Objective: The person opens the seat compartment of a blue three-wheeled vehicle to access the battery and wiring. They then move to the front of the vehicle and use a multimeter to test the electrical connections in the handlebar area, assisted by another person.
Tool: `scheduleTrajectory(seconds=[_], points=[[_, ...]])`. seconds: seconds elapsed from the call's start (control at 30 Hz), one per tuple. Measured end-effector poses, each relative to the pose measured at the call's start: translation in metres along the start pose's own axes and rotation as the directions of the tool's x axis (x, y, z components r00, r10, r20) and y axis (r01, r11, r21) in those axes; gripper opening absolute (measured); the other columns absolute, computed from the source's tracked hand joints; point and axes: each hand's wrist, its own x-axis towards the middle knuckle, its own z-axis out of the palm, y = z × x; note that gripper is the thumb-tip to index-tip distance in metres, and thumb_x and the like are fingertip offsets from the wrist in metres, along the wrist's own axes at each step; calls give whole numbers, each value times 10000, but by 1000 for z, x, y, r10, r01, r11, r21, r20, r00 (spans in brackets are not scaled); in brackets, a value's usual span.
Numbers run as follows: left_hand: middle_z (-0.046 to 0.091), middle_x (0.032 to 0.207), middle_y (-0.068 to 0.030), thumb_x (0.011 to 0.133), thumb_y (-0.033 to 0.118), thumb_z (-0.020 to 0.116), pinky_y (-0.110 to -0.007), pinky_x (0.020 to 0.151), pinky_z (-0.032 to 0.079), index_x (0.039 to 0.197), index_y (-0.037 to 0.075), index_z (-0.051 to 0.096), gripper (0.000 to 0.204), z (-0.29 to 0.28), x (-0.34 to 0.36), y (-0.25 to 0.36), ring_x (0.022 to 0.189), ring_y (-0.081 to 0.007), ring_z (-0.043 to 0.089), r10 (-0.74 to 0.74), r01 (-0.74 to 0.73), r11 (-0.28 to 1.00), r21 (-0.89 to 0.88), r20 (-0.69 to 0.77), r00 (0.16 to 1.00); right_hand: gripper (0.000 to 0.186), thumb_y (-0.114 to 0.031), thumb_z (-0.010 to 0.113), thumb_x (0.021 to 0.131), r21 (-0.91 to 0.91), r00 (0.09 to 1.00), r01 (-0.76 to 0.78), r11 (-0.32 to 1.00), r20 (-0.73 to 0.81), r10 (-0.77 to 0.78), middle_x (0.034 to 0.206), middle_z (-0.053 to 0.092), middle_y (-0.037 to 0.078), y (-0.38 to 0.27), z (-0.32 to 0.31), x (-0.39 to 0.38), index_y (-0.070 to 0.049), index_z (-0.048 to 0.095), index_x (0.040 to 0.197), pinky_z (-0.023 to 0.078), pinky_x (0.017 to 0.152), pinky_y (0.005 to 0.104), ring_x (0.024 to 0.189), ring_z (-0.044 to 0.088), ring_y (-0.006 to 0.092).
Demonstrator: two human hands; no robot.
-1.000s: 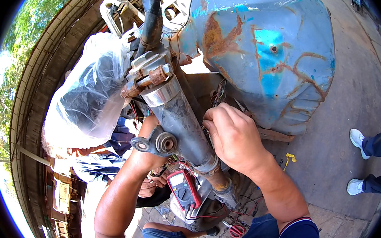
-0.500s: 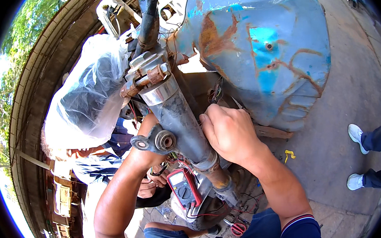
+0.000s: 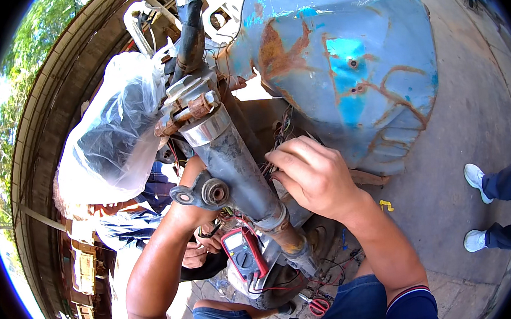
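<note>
Under the rusty blue body panel [image 3: 344, 76], right hand [image 3: 316, 176] is curled at the loose wire bundle [image 3: 280, 137] beside the grey steering column tube [image 3: 238, 166]; fingers bent in tight and seem to pinch a wire, though what they grip is hidden. Left hand is behind the tube, only the left forearm [image 3: 166, 243] shows, so cannot tell whether it is open or closed. Red multimeter [image 3: 244, 254] hangs below the tube, its leads trailing toward the ground. Progress, as a judgement: wiring exposed and meter out, so checking looks midway; wires not tidied, nothing refitted. Red-handled scissors [image 3: 319, 304] lie on the ground by the knees. Only container: clear plastic bag [image 3: 111, 134] wrapped over a dark part at left, contents unclear. A bystander's white shoes [image 3: 475, 206] stand at right.
</note>
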Motion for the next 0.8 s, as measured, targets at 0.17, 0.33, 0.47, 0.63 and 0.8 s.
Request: scheduleTrajectory(seconds=[0.17,0.33,0.47,0.63,0.8], points=[[755,1059,-109,771,-35,742,-357,890,567,1108,-22,714,339,-3,0,-2,978,-175,684,45,-46,998,48,24,999,141,-83,732,816,-125,993,113,986,30,-110,896,612,79,9,5,1,-28,655,920,552,639,371,798,652,258],[752,1072,-110,775,-28,755,-354,906,563,1123,-17,710,351,-2,-2,-6,993,-177,683,33,-33,999,25,-4,999,157,-78,757,827,-72,998,19,997,64,-14,783,597,122,4,10,13,-36,605,827,523,593,457,694,644,339],[751,1080,-108,776,-29,764,-354,913,561,1132,-12,708,362,0,-2,-7,997,-178,682,19,-18,1000,22,-29,999,198,-126,717,893,-18,987,-78,997,140,80,742,627,150,11,13,15,-33,581,784,523,586,484,650,649,372],[752,1072,-115,771,-39,741,-358,908,563,1124,-12,710,356,-1,-4,-5,990,-183,685,-71,71,997,-17,-28,997,265,-184,654,1001,127,913,-357,925,256,317,767,699,137,8,7,18,19,627,831,535,611,437,637,684,295],[736,1139,-128,835,-66,755,-379,932,605,1253,6,649,438,-9,-1,-11,1059,-219,720,58,-72,987,141,98,993,191,-88,682,1015,702,791,-571,426,330,516,948,684,24,16,-5,3,35,718,1156,505,708,279,819,594,78]])
